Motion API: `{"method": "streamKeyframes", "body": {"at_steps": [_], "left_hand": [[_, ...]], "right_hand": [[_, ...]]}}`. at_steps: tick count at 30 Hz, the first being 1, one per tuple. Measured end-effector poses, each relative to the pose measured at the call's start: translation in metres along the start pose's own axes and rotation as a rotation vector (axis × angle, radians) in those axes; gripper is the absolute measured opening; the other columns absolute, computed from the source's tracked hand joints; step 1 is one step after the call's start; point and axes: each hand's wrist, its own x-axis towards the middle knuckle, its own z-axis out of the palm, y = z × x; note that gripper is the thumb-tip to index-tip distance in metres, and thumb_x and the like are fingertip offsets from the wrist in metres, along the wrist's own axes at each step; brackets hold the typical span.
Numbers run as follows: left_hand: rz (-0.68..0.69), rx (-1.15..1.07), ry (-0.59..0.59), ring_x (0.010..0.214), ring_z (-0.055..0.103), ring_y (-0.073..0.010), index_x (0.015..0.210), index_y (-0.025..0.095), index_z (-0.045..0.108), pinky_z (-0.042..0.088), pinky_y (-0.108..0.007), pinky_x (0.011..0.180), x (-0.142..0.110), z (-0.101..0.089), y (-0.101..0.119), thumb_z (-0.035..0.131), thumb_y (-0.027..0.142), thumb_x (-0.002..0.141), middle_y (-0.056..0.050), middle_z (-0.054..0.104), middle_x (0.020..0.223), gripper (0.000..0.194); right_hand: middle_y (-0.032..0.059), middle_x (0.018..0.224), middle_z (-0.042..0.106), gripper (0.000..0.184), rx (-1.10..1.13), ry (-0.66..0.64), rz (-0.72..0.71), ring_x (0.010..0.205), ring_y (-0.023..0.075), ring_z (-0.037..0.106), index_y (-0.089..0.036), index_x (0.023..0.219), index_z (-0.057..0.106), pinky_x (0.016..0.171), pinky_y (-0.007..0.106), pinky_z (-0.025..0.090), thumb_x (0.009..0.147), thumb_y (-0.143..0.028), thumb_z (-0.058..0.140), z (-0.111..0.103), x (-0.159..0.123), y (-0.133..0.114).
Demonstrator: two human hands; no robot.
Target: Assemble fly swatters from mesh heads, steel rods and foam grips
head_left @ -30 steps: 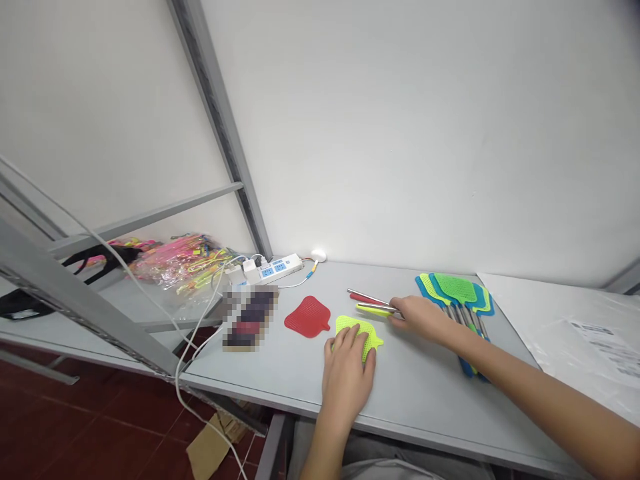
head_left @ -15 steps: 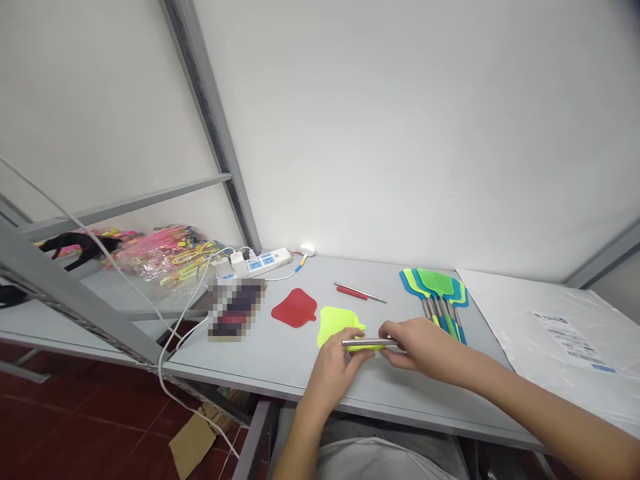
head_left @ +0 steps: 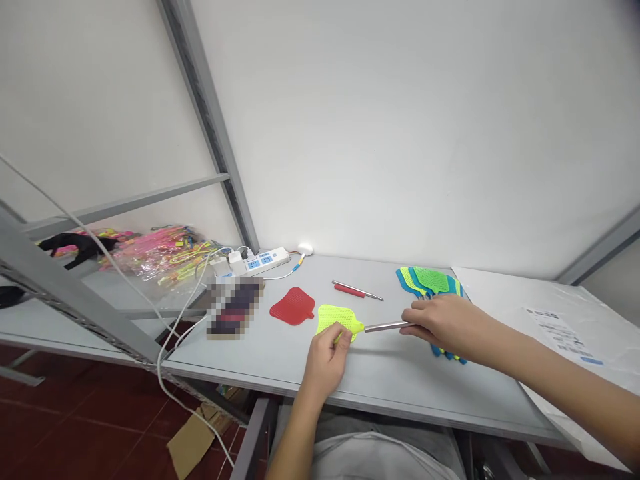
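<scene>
My left hand (head_left: 327, 357) pinches a yellow fly swatter head (head_left: 336, 316) by its lower edge, near its neck. My right hand (head_left: 435, 325) grips a silver metal rod (head_left: 385, 327), its free end pointing left at the neck of the yellow head. Whether rod and neck touch, I cannot tell. Behind my left hand lies a red fly swatter head (head_left: 293, 307). A metal rod (head_left: 370, 294) with a red handle (head_left: 349, 289) rests farther back. Several blue, yellow and green fly swatters (head_left: 431, 279) lie in a pile, partly hidden behind my right hand.
At the back left stands a white power strip (head_left: 263, 261) with plugs and white cables. A blurred-out item (head_left: 235, 308) lies in front of it. Bagged colourful items (head_left: 163, 257) sit beyond the grey metal frame (head_left: 213, 120). White plastic sheeting (head_left: 505, 300) with a label covers the right side.
My left hand has taken hold of the yellow head and lifted it off the table. My right hand has moved the rod from the back of the table to the head's neck.
</scene>
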Motion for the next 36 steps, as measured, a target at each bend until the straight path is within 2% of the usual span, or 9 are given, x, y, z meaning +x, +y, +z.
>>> {"method": "streamKeyframes", "body": {"at_steps": [7, 15, 22, 24, 26, 29, 32, 34, 36], "left_hand": [[0.015, 0.037, 0.032, 0.062, 0.042, -0.0127, 0.068, 0.019, 0.045, 0.03, -0.024, 0.059, 0.001, -0.001, 0.003, 0.039, 0.039, 0.097, 0.003, 0.045, 0.064, 0.035], [0.047, 0.072, 0.014, 0.066, 0.044, -0.0139, 0.074, 0.019, 0.053, 0.033, -0.025, 0.062, 0.0, 0.0, 0.007, 0.044, 0.039, 0.096, 0.001, 0.05, 0.069, 0.031], [0.079, 0.05, -0.063, 0.067, 0.046, -0.0143, 0.077, 0.019, 0.056, 0.032, -0.025, 0.063, -0.002, 0.003, 0.01, 0.047, 0.039, 0.095, 0.001, 0.052, 0.071, 0.028], [0.044, 0.004, -0.08, 0.067, 0.045, -0.0142, 0.077, 0.019, 0.054, 0.031, -0.026, 0.063, -0.002, 0.001, 0.009, 0.048, 0.04, 0.095, 0.001, 0.051, 0.07, 0.028], [0.01, -0.038, -0.084, 0.067, 0.045, -0.0143, 0.077, 0.019, 0.052, 0.031, -0.026, 0.063, -0.002, 0.002, 0.008, 0.043, 0.04, 0.097, 0.002, 0.051, 0.07, 0.03], [-0.025, -0.085, -0.074, 0.069, 0.047, -0.0144, 0.082, 0.02, 0.048, 0.035, -0.025, 0.064, -0.004, 0.009, 0.012, 0.029, 0.038, 0.101, 0.001, 0.051, 0.074, 0.033], [-0.045, -0.155, -0.08, 0.07, 0.046, -0.0142, 0.085, 0.021, 0.046, 0.038, -0.025, 0.065, -0.008, 0.023, 0.022, 0.024, 0.039, 0.102, 0.001, 0.049, 0.077, 0.033], [-0.053, -0.203, -0.101, 0.072, 0.046, -0.0143, 0.086, 0.021, 0.045, 0.038, -0.026, 0.068, -0.009, 0.033, 0.029, 0.027, 0.038, 0.102, 0.0, 0.049, 0.078, 0.029], [-0.062, -0.234, -0.114, 0.075, 0.048, -0.015, 0.089, 0.021, 0.046, 0.039, -0.027, 0.071, -0.01, 0.041, 0.033, 0.03, 0.035, 0.102, -0.001, 0.052, 0.082, 0.025]], "right_hand": [[0.0015, 0.067, 0.06, 0.032, -0.045, 0.043, -0.03, 0.052, 0.0123, 0.05, -0.02, 0.078, 0.06, 0.051, 0.03, 0.015, 0.099, -0.038, 0.043, -0.009, 0.01, 0.0], [0.0029, 0.068, 0.063, 0.023, -0.203, -0.033, -0.074, 0.052, 0.015, 0.056, -0.019, 0.082, 0.062, 0.051, 0.03, 0.014, 0.097, -0.032, 0.05, -0.011, 0.016, -0.007], [0.0057, 0.073, 0.066, 0.009, -0.236, -0.051, -0.226, 0.059, 0.0174, 0.063, -0.016, 0.084, 0.062, 0.052, 0.03, 0.025, 0.09, -0.016, 0.056, -0.01, 0.039, -0.045], [0.0055, 0.072, 0.065, 0.007, -0.239, -0.038, -0.248, 0.061, 0.0178, 0.063, -0.016, 0.083, 0.062, 0.054, 0.03, 0.028, 0.088, -0.014, 0.058, -0.017, 0.047, -0.049], [0.0058, 0.073, 0.065, 0.005, -0.199, 0.026, -0.237, 0.064, 0.0191, 0.063, -0.016, 0.087, 0.063, 0.058, 0.031, 0.031, 0.088, -0.019, 0.06, -0.03, 0.051, -0.047], [0.0058, 0.074, 0.066, 0.026, 0.039, 0.193, -0.134, 0.071, 0.0214, 0.063, -0.018, 0.099, 0.065, 0.065, 0.032, 0.035, 0.086, -0.041, 0.065, -0.055, 0.05, -0.039], [0.0026, 0.078, 0.067, 0.033, 0.545, 0.399, 0.023, 0.073, 0.019, 0.062, -0.024, 0.103, 0.067, 0.066, 0.03, 0.04, 0.085, -0.051, 0.062, -0.07, 0.046, -0.038], [0.0006, 0.077, 0.066, 0.026, 0.911, 0.503, 0.133, 0.07, 0.0159, 0.06, -0.025, 0.096, 0.068, 0.063, 0.028, 0.041, 0.089, -0.047, 0.058, -0.066, 0.046, -0.045], [-0.0018, 0.066, 0.059, 0.024, 1.259, 0.57, 0.234, 0.06, 0.0127, 0.054, -0.022, 0.089, 0.067, 0.058, 0.026, 0.041, 0.09, -0.043, 0.056, -0.053, 0.051, -0.055]]}}
